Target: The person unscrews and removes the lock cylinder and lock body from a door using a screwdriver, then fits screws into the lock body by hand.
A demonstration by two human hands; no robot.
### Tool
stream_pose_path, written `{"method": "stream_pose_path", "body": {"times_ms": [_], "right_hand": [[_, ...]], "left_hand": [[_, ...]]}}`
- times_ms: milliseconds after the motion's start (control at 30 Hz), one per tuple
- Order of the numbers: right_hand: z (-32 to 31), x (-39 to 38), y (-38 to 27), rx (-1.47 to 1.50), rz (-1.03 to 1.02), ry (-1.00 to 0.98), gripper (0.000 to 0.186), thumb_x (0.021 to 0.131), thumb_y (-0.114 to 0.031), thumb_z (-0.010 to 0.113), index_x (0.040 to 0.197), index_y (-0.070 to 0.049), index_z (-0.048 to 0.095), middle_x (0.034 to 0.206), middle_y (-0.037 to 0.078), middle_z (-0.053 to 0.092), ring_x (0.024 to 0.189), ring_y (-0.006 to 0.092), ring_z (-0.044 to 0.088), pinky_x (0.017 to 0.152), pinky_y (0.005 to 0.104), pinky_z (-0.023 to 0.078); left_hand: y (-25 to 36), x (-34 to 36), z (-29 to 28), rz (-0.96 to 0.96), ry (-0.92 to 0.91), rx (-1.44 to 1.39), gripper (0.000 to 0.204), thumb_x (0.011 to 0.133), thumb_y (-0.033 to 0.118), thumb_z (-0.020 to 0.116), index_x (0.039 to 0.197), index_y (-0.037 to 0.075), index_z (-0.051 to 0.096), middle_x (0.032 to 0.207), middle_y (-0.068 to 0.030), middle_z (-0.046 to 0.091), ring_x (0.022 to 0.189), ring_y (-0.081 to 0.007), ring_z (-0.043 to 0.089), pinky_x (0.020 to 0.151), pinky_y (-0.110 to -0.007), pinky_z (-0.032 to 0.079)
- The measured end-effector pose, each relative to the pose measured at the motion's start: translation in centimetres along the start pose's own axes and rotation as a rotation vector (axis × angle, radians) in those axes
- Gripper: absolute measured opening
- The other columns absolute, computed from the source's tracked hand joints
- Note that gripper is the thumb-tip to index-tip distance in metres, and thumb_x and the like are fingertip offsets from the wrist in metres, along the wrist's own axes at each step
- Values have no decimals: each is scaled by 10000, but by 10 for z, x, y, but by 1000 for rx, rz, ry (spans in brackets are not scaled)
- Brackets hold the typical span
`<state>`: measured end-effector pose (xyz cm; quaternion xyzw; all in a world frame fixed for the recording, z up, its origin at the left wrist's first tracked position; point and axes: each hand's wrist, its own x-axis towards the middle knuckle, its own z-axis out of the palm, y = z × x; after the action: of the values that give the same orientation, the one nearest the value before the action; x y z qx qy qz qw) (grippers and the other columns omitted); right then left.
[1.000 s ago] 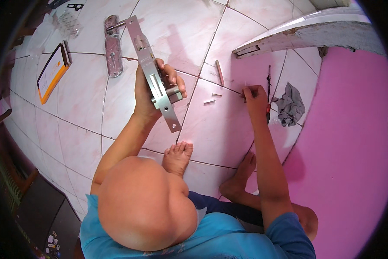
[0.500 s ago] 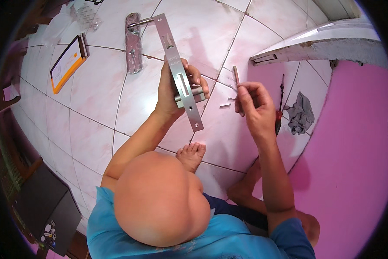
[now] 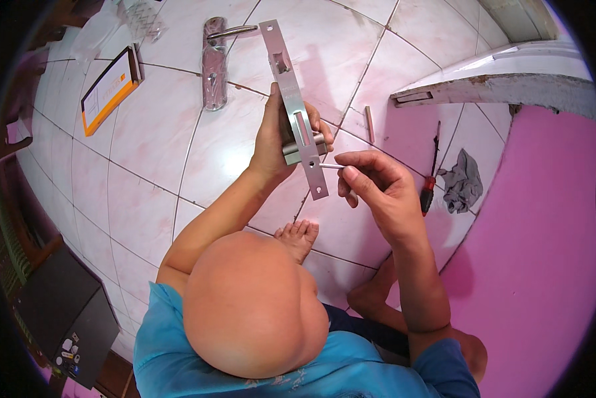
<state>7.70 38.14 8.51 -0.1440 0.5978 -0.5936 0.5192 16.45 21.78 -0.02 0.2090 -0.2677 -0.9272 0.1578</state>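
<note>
My left hand (image 3: 277, 140) grips a silver mortise door lock (image 3: 293, 99) by its body, with the long faceplate pointing up and away. My right hand (image 3: 376, 189) pinches a small thin metal screw (image 3: 331, 166) between thumb and fingers. The screw's tip sits right at the lower part of the faceplate. Both hands are held above the tiled floor (image 3: 152, 152), in front of my bare foot (image 3: 298, 235).
A silver lever handle on its plate (image 3: 214, 63) and an orange-and-white box (image 3: 109, 89) lie on the tiles to the left. A short metal rod (image 3: 369, 124), a red-handled screwdriver (image 3: 431, 174) and a grey rag (image 3: 464, 180) lie beside the pink door (image 3: 543, 252). A dark box (image 3: 66, 312) stands at lower left.
My right hand left the floor by the screwdriver with a small metal piece and brought it up to the lock's faceplate. My left hand kept hold of the lock.
</note>
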Motion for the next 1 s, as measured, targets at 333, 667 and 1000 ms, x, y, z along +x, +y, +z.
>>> {"method": "stream_pose_path", "body": {"times_ms": [333,667,1000], "right_hand": [[9,1,5,-430,-337,115,207,871,0,668,1077,18,660,906,65,603,790,119,612,670,248,487],[19,0,-5,-668,-510,195,228,811,21,690,1016,-15,596,861,84,604,694,147,621,619,270,494],[25,3,-9,-923,-654,153,232,748,41,714,940,-36,609,892,105,609,729,274,642,624,354,524]], "left_hand": [[1,1,2,-15,43,-10,745,943,704,255,720,60,557,679,-176,634,662,-264,638,666,-378,548],[1,2,7,-21,76,-52,726,939,704,294,715,61,545,648,-94,549,676,-255,649,654,-400,558],[-3,3,5,-55,95,30,746,940,711,246,696,68,537,700,-182,631,673,-280,628,682,-389,526]]}}
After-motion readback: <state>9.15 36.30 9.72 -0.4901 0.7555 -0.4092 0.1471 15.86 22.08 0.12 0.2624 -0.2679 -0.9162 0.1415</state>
